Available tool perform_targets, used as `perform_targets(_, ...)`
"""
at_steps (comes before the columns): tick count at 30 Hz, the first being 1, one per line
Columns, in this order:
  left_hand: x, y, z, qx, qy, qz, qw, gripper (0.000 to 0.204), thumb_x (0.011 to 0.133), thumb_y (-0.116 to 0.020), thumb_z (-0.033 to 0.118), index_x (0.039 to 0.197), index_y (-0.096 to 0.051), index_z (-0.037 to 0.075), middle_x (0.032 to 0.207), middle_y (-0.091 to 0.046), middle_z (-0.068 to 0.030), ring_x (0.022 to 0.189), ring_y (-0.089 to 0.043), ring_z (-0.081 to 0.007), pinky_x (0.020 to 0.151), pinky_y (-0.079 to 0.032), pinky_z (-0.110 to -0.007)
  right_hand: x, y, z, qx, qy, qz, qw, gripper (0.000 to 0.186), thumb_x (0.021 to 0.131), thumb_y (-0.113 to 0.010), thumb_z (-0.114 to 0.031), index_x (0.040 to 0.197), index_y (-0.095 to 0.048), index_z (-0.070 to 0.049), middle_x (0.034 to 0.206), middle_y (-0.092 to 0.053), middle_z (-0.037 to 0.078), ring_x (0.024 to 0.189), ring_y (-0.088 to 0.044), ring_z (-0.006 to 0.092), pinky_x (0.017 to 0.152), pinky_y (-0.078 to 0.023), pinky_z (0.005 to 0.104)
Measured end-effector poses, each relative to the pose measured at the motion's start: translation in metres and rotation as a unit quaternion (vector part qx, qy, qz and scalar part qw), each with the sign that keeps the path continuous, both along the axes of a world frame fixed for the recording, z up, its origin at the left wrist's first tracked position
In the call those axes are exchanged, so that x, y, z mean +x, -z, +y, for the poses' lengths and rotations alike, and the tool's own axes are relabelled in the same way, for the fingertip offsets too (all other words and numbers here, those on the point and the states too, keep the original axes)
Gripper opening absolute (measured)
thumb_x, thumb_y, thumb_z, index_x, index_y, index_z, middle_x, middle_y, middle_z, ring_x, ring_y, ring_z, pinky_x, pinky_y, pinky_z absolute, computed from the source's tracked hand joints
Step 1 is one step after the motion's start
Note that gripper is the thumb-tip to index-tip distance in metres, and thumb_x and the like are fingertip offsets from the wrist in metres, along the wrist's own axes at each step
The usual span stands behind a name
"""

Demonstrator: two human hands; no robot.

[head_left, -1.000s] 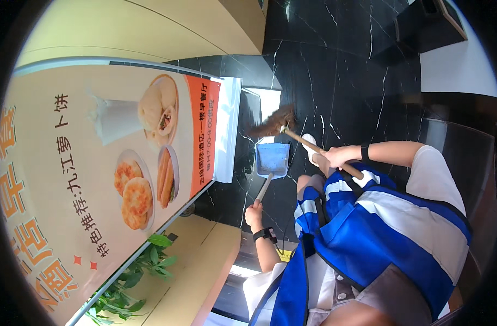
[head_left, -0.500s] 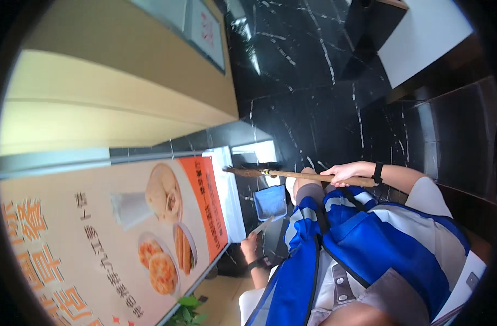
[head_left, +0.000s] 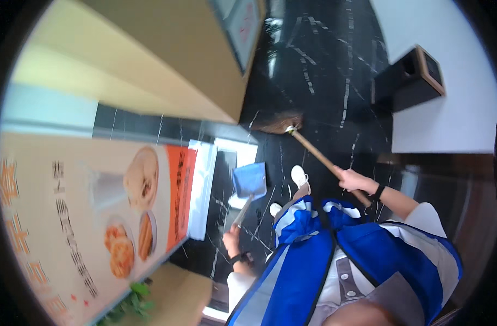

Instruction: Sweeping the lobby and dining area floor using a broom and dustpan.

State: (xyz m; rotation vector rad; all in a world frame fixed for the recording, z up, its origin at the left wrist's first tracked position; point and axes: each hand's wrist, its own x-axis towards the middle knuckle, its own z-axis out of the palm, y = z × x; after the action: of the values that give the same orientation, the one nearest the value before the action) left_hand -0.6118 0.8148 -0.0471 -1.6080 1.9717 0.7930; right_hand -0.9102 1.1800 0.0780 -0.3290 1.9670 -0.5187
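My right hand [head_left: 353,180] is wrapped round the wooden handle of a broom [head_left: 314,150]. The broom's brown bristle head [head_left: 279,123] rests on the dark floor, ahead of my white shoes and close to the corner of a beige cabinet. Off to the left, my left hand [head_left: 231,237] grips the handle of a blue dustpan [head_left: 250,181]. Its pan is low over or on the floor, left of my feet; I cannot tell whether it touches. Any sweepings on floor or pan are too small to make out.
A large food poster board [head_left: 145,190] stands at the left. Beyond it rises the beige cabinet [head_left: 167,60]. A black box-shaped bin [head_left: 403,81] stands by a white panel [head_left: 449,130] at the right. A green plant [head_left: 131,304] is at lower left. The floor is black veined marble [head_left: 324,70].
The broom head has swung forward, away from the dustpan, toward the cabinet corner. My view has shifted, bringing both shoes and the black bin further into sight. Both hands keep their holds.
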Motion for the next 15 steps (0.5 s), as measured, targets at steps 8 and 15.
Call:
perform_targets(8,0.057,-0.006,0.054,0.031,-0.191,0.053,0.980,0.042,0.061,-0.059,0.039,0.076,-0.059,0.000,0.068,-0.057,-0.0175,0.071,-0.057,-0.0263,0.065,-0.043,-0.032,-0.040,0.016,0.009,0.060,-0.244,0.202,0.947,0.061,0.063,-0.045,-0.003,0.119,-0.021,-0.002,0.062,-0.051,0.024,0.060,-0.053,0.0366,0.057,-0.044,0.0416)
perform_targets(15,0.138,-0.011,0.092,-0.001,-0.288,0.080,0.954,0.036,0.062,-0.060,0.034,0.069,-0.060,-0.002,0.055,-0.055,-0.0097,0.053,-0.053,-0.0153,0.052,-0.041,-0.028,-0.023,0.040,0.014,-0.008,-0.307,0.262,0.915,0.047,0.063,-0.048,-0.004,0.108,-0.034,0.000,0.064,-0.053,0.023,0.058,-0.054,0.0334,0.052,-0.044,0.0400)
